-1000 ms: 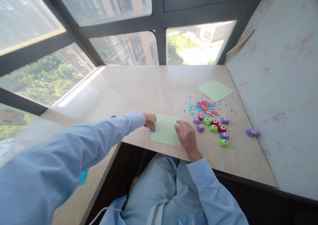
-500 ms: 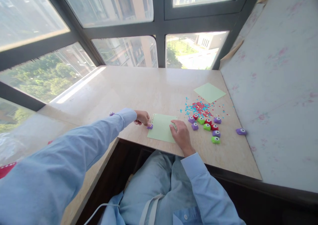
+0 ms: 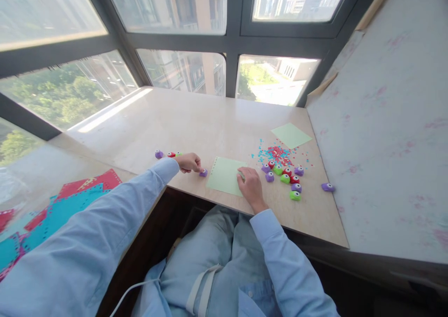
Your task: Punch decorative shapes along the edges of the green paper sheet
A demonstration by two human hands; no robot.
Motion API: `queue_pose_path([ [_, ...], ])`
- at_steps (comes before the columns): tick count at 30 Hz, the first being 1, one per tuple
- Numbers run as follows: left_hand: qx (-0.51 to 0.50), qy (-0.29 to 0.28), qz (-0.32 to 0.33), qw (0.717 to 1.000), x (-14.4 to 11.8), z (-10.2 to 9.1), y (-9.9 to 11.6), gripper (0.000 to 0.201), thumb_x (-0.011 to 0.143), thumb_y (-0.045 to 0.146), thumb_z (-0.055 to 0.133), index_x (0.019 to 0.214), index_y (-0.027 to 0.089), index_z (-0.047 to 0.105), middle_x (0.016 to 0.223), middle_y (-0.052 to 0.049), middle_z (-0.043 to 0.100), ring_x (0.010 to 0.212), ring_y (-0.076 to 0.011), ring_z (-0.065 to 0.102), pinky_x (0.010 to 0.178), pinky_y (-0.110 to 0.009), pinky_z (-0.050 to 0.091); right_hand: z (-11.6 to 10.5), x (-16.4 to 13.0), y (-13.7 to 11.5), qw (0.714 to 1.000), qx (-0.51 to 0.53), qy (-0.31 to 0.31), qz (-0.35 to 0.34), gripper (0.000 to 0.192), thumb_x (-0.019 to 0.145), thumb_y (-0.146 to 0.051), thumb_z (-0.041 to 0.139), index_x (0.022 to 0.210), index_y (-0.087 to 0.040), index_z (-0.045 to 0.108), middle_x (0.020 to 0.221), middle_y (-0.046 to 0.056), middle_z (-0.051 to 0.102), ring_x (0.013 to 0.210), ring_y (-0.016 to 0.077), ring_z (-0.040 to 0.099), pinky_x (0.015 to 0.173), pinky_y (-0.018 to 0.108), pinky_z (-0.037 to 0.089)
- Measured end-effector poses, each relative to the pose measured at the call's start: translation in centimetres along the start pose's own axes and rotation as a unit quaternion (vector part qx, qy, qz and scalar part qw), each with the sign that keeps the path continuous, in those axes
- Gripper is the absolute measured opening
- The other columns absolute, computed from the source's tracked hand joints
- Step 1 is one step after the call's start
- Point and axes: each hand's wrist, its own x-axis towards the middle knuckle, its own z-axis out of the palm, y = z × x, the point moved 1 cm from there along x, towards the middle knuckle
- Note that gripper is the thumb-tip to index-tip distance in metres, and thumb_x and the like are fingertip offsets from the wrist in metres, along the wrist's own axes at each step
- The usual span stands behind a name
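Head view: since a second ago the left hand [image 3: 189, 162] has drawn the small purple punch [image 3: 203, 172] off the left edge of the green sheet [image 3: 224, 175] — the punch now sits on the table [image 3: 196, 121] just beside the paper, no longer over its margin. The fingers curl loosely above and beside it; whether they grip it I cannot tell. A row of tiny holes along the sheet's upper left edge suggests that side is already punched. The right hand [image 3: 249, 185] lies flat with its fingers on the sheet's right edge, pinning it. To the right lie a cluster of punches [image 3: 284, 176] and scattered red and blue confetti [image 3: 276, 152], with a second green sheet [image 3: 291, 135] beyond. No writing or brand is legible anywhere.
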Motion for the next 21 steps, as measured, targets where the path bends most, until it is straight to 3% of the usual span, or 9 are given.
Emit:
queue_pose_path([
  [5,0.032,0.064,-0.025,0.997,-0.9,-1.1,-2.1,0.041,0.063,0.050,0.081,0.070,0.018,0.056,0.049,0.004,0.044,0.045,-0.0105,0.043,0.047,-0.023,0.032,0.0,0.0,0.1,1.000,0.004,0.003,-0.005,0.028,0.088,-0.017,0.046,0.100,-0.019,0.071,0.101,0.013,0.073,0.100,0.0276,0.063,0.094,0.045,0.050],
  [8,0.069,0.125,-0.039,0.989,-1.8,-2.2,-3.0,0.037,0.068,0.050,0.077,0.071,0.018,0.059,0.054,0.000,0.052,0.051,-0.0141,0.051,0.050,-0.025,0.035,0.0,-0.1,0.0,1.000,0.008,0.004,-0.006,0.027,0.088,-0.017,0.046,0.098,-0.018,0.071,0.100,0.013,0.073,0.099,0.0281,0.063,0.093,0.045,0.050],
  [14,0.175,0.246,-0.075,0.950,-3.8,-3.7,-3.6,0.019,0.077,0.035,0.067,0.086,0.018,0.067,0.098,-0.015,0.071,0.091,-0.0284,0.066,0.069,-0.030,0.044,-0.1,-0.1,0.0,1.000,0.008,0.008,-0.009,0.025,0.089,-0.017,0.047,0.096,-0.019,0.070,0.098,0.012,0.073,0.098,0.0277,0.063,0.092,0.044,0.050],
  [17,0.216,0.272,-0.077,0.934,-4.5,-3.3,-3.0,0.021,0.081,0.028,0.060,0.094,0.015,0.069,0.107,-0.022,0.070,0.099,-0.0355,0.066,0.076,-0.037,0.047,-0.1,-0.1,0.1,1.000,0.011,0.012,-0.008,0.025,0.089,-0.018,0.046,0.094,-0.019,0.070,0.097,0.012,0.073,0.097,0.0280,0.063,0.091,0.045,0.050],
  [21,0.241,0.282,-0.022,0.928,-4.4,-1.5,-1.4,0.024,0.085,0.026,0.053,0.098,0.015,0.070,0.102,-0.021,0.072,0.098,-0.0355,0.068,0.079,-0.040,0.048,-0.1,-0.1,0.1,1.000,0.017,0.014,-0.004,0.025,0.089,-0.018,0.046,0.093,-0.018,0.070,0.097,0.013,0.073,0.097,0.0279,0.063,0.092,0.045,0.050],
])
